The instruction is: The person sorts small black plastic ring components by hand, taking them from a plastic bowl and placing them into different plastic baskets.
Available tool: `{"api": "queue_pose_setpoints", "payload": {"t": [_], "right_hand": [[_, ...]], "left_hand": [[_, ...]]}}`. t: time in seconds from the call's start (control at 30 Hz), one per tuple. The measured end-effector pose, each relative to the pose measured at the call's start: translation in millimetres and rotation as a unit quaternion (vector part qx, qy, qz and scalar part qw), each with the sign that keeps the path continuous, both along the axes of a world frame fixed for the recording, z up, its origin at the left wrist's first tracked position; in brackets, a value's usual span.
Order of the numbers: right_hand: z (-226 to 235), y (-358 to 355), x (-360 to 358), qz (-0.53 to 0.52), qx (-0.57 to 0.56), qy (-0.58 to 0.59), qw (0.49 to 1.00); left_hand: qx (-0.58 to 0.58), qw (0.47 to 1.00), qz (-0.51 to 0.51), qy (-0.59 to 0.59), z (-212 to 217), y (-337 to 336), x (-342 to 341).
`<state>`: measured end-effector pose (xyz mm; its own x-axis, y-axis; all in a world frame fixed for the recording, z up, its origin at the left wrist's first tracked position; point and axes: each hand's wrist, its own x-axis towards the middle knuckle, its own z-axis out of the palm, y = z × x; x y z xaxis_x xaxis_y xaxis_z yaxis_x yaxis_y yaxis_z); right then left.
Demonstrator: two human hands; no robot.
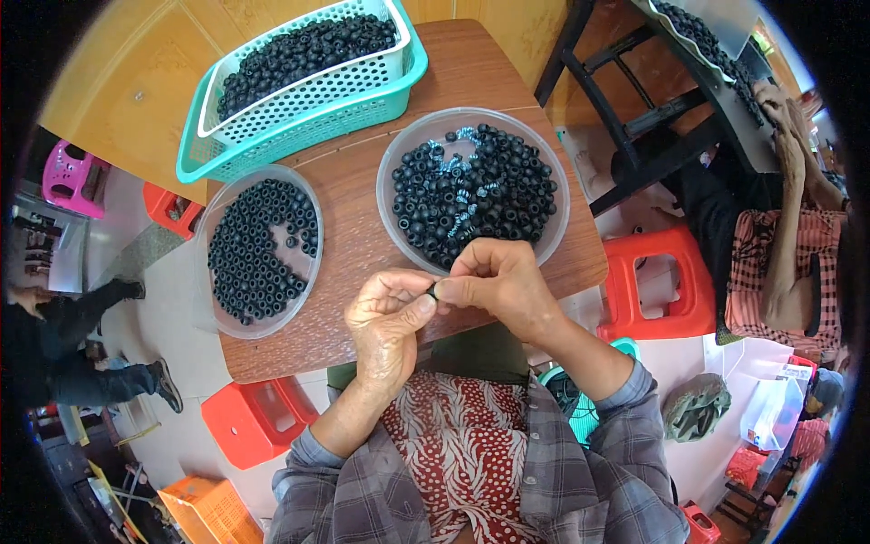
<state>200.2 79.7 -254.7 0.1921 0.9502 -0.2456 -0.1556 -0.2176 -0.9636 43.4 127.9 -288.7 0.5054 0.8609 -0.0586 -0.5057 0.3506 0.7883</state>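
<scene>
Small dark piece (432, 293), mostly hidden by fingertips, is above the near edge of the brown wood-grain table (353, 213). Left hand (385, 319) and right hand (500, 283) both pinch it. Probably light, stiff, a bit slippery; I'd grip opposite outer sides. Just beyond: round clear plastic tub (565, 204), black ring-shaped parts (526, 186) plus silvery-blue threaded pieces (464, 196). Second round clear tub (321, 238), left edge, more black rings (249, 240). Far-left corner: teal plastic basket (299, 147) holding white perforated basket (299, 93).
</scene>
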Motion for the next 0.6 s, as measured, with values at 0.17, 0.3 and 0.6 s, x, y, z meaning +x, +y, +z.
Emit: {"api": "queue_pose_setpoints", "payload": {"t": [0.17, 0.3, 0.6], "right_hand": [[5, 3, -2, 0.037, 0.016, -0.008, 0.999], [5, 21, 14, -0.007, 0.044, -0.104, 0.994], [-37, 127, 102, -0.052, 0.171, -0.582, 0.794]], "left_hand": [[-0.033, 0.999, -0.008, -0.038, -7, 5, -3], [-0.079, 0.992, -0.044, -0.091, -16, 13, -8], [-0.128, 0.986, -0.077, -0.074, -32, 16, -11]]}}
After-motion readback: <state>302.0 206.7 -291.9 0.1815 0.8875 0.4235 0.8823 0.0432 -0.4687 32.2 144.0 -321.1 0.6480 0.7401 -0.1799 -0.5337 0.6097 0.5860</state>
